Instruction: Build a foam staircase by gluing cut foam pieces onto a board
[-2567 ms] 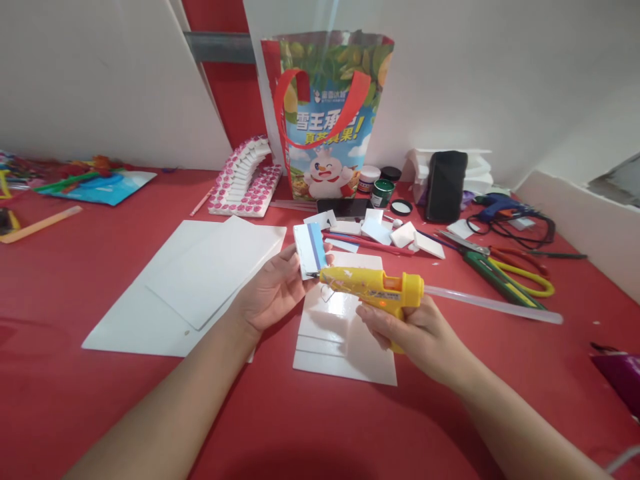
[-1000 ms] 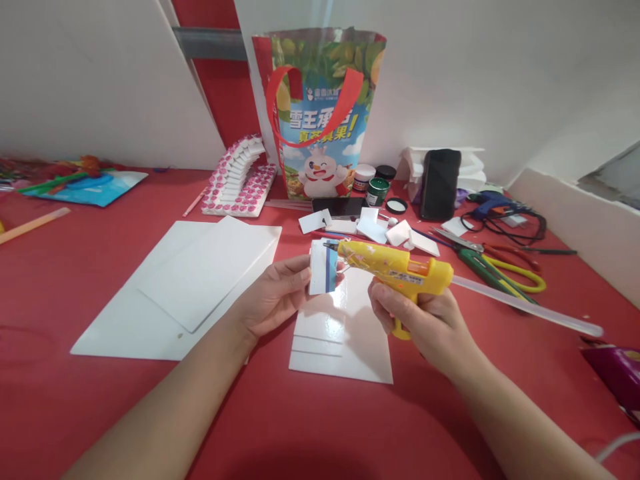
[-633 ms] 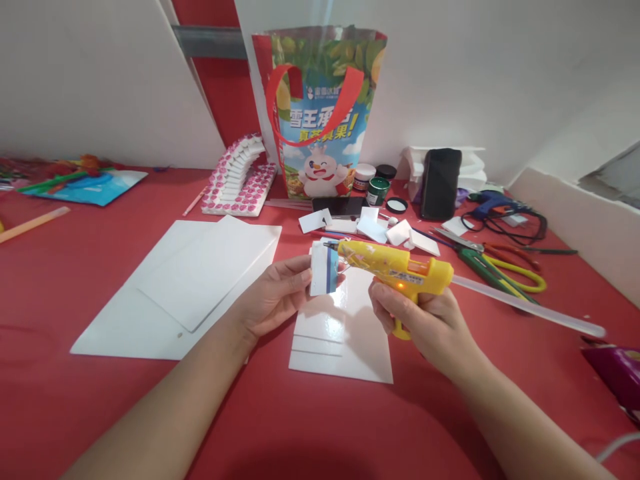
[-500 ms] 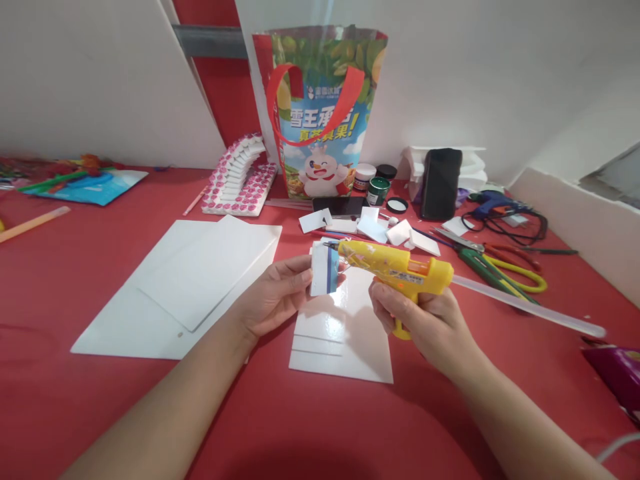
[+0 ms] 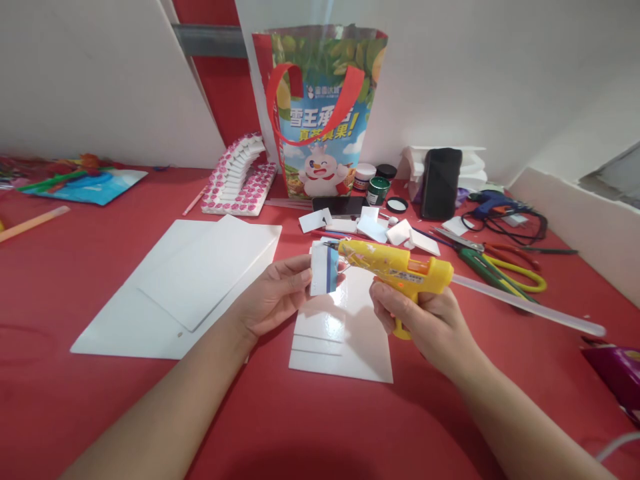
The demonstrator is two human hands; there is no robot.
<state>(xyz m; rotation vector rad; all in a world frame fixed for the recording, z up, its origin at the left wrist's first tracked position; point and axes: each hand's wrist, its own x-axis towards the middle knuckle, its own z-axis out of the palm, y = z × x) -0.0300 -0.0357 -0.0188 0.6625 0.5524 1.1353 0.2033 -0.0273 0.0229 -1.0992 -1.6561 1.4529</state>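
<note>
My left hand [image 5: 283,293] pinches a small white and blue card piece [image 5: 320,272] by its left edge, holding it upright above the table. In my right hand [image 5: 425,317] is a yellow hot glue gun [image 5: 395,263], my fingers wrapped round its handle. Its dark nozzle points left and meets the upper part of the card piece. A long clear glue stick [image 5: 530,305] sticks out of the gun's back. Below the hands lies a glossy white board [image 5: 345,357] with two slits or lines near its front edge.
Larger white sheets [image 5: 150,313] lie at left. Behind stand a printed bag [image 5: 325,153], a pink-and-white arched model [image 5: 237,180], paint jars [image 5: 377,192] and a black phone [image 5: 441,183]. Small white pieces [image 5: 373,229] are scattered midway. Scissors [image 5: 500,267] and a purple packet [image 5: 613,370] are at right.
</note>
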